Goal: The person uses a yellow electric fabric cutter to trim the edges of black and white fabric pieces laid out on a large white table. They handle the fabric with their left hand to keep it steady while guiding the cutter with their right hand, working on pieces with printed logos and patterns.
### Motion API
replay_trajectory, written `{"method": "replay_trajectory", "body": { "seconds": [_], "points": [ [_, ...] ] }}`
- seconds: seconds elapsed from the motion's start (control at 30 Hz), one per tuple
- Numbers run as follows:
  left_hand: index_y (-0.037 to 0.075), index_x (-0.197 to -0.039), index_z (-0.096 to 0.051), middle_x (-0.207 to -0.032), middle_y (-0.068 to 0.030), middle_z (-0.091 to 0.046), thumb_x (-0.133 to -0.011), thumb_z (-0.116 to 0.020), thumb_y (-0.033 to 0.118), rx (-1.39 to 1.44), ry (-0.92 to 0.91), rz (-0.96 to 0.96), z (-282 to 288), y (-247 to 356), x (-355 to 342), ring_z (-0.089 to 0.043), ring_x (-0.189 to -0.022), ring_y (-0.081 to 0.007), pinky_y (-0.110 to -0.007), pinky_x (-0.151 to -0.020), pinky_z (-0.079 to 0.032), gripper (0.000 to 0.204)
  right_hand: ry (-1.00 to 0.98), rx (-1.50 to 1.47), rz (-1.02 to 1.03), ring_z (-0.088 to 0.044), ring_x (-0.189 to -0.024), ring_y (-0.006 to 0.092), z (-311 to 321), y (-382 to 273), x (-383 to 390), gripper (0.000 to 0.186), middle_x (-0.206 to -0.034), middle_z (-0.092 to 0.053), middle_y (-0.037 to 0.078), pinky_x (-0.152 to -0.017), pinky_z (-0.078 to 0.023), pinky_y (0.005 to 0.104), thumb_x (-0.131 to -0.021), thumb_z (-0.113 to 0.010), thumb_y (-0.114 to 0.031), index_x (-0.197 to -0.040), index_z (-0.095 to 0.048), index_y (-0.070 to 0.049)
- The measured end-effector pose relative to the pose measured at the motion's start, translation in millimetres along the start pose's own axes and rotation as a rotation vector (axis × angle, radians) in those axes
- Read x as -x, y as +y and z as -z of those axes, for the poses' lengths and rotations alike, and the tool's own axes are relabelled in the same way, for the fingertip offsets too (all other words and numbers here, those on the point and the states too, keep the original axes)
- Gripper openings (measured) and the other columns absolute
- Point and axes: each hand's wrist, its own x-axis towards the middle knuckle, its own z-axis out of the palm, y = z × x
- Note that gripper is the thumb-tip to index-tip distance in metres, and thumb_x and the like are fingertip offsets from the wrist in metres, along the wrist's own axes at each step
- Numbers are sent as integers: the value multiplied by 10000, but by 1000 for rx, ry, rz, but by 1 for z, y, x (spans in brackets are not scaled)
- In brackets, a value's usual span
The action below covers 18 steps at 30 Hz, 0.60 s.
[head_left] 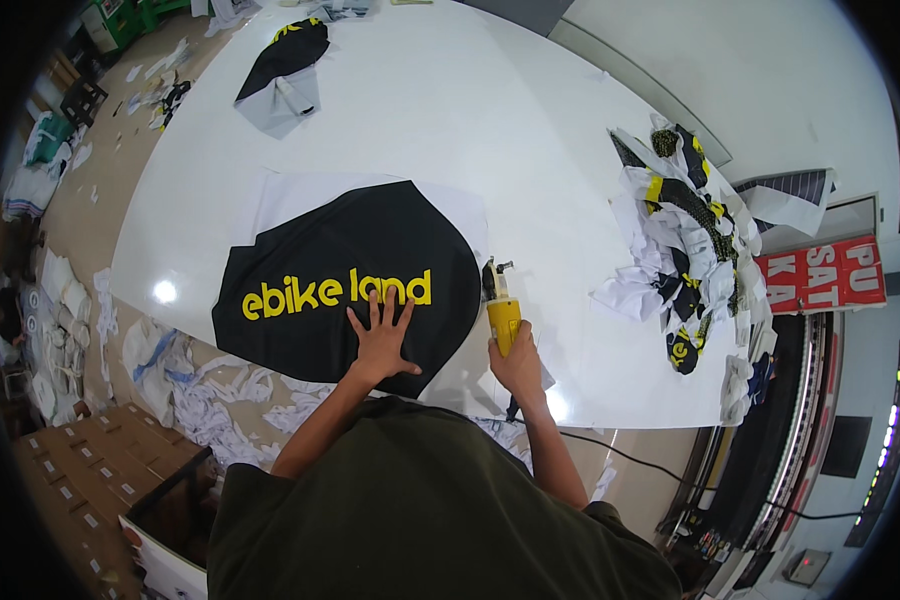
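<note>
Black fabric (pixel 345 245) lies under splayed left hand (pixel 381 346), beside yellow cutter (pixel 504 318) gripped by right hand (pixel 518 366).

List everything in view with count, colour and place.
Table: one, white, centre
Printed fabric panel: one, black and yellow, centre
Electric cutter: one, yellow, right of panel
Second fabric piece: one, black, white, yellow, table's far left
Scrap heap: one, white, black, yellow, table's right
Floor scraps: many, white, left
Cardboard boxes: several, brown, lower left
Sign: one, red and white, right
Cable: one, black, lower right
Shirt: one, dark green, bottom
Left hand: one, on panel
Right hand: one, holding cutter
</note>
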Motion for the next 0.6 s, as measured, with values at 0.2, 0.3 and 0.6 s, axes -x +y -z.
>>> {"method": "replay_trajectory", "body": {
  "seconds": [0.2, 0.3, 0.6],
  "points": [
    [204, -1660, -210, -1728, -206, 4, -499, -954, 591, -3, 1, -7, -3, -2, 0, 44, -1566, -515, -870, -1076, -2, 1433, -35, 39, 81, -637, -964, 566, 10, 3, -27, 579, -1081, -623, 388, -835, -529, 592, -903, -702, -243, -1279, -365, 40],
    [207, -1668, -166, -1727, -207, 32, -493, -951, 605, -22, -18, 2, -4, -2, -1, 73, -1562, -518, -867, -1077, 5, 1469, -72, 52, 111, -641, -966, 561, 17, 2, -42, 579, -1077, -628, 385, -835, -531, 589, -901, -706, -246, -1273, -366, 38],
    [254, -1668, -173, -1737, -166, 19, -485, -957, 591, -4, -34, 33, 1, 1, -1, 61, -1573, -493, -860, -1089, 2, 1459, -150, 93, 189, -653, -998, 538, 29, -2, -89, 588, -1105, -635, 364, -857, -541, 575, -887, -728, -264, -1268, -392, 32]
  ]
}}
